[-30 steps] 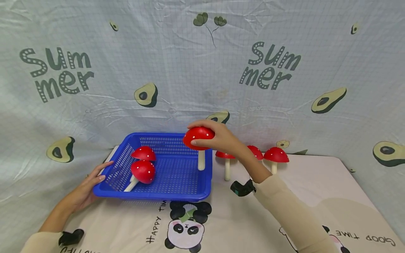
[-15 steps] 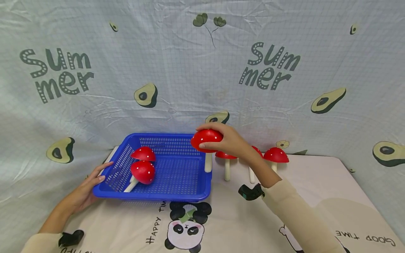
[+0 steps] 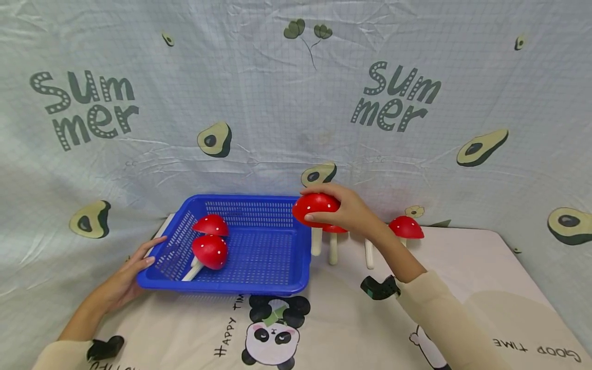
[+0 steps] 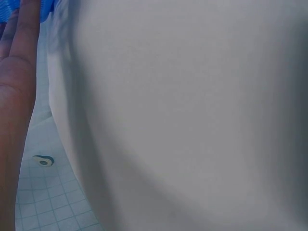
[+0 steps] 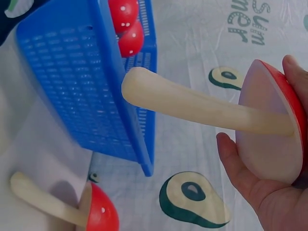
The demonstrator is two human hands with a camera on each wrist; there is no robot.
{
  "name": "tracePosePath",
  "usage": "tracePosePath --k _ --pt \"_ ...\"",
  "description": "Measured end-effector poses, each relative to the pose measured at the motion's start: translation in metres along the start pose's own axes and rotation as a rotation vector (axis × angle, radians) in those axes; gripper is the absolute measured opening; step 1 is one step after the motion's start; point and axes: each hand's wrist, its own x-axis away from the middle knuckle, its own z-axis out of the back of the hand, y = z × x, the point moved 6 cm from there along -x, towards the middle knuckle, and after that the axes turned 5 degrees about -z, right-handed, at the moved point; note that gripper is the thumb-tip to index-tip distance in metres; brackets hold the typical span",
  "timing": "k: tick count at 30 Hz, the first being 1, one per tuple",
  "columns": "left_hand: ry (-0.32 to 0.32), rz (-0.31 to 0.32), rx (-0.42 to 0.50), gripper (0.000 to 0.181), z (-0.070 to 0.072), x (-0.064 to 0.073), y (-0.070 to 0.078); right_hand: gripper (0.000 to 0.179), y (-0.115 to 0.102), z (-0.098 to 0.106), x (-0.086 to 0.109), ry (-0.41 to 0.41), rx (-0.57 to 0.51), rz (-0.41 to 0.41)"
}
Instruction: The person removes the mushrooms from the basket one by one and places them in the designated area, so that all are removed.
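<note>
In the head view, my right hand [image 3: 347,209] grips the red, white-dotted cap of a toy mushroom [image 3: 316,209]. Its pale stem hangs down just outside the right rim of a blue plastic basket [image 3: 309,277]. The right wrist view shows the fingers and thumb around the cap's edge, and the stem [image 5: 202,103] held off the table. My left hand [image 3: 124,277] touches the basket's left side with nearly straight fingers. Inside the basket, two toy mushrooms lie at the left, a rear one [image 3: 211,225] and a front one [image 3: 210,252].
Right of the basket, a toy mushroom [image 3: 333,247] stands partly behind the held one. Another's stem [image 3: 369,254] shows under my right forearm, its cap hidden. A further mushroom [image 3: 406,227] stands farther right. A patterned cloth wall [image 3: 259,103] rises behind the table [image 3: 342,324].
My right hand has moved right and slightly down with the toy mushroom, from above the basket's right part to just beyond its right rim. The left hand and basket have stayed in place.
</note>
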Motion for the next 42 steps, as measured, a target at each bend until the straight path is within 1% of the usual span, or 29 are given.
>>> tracePosePath --k 8,20,24,31,35,40,42 --pt "0.011 0.006 -0.004 0.052 -0.003 -0.002 0.001 0.053 0.007 0.008 0.013 0.010 0.013 -0.003" --pt "0.041 0.037 -0.022 0.053 -0.005 0.000 0.003 0.055 0.021 0.017 0.027 0.028 0.031 -0.054" --pt "0.041 0.033 -0.014 0.053 -0.005 0.000 0.004 0.053 0.023 0.019 0.030 0.034 0.033 -0.048" --pt "0.028 0.020 0.010 0.050 -0.004 0.001 0.004 0.052 0.029 0.019 0.036 0.034 0.042 -0.091" --pt "0.022 0.012 0.018 0.048 -0.004 0.002 0.005 0.051 0.033 0.020 0.039 0.032 0.039 -0.098" --pt "0.022 0.008 0.012 0.050 -0.004 0.001 0.004 0.050 0.037 0.020 0.042 0.038 0.045 -0.118" --pt "0.033 0.013 0.003 0.050 -0.004 0.002 0.003 0.050 0.038 0.018 0.042 0.038 0.055 -0.133"
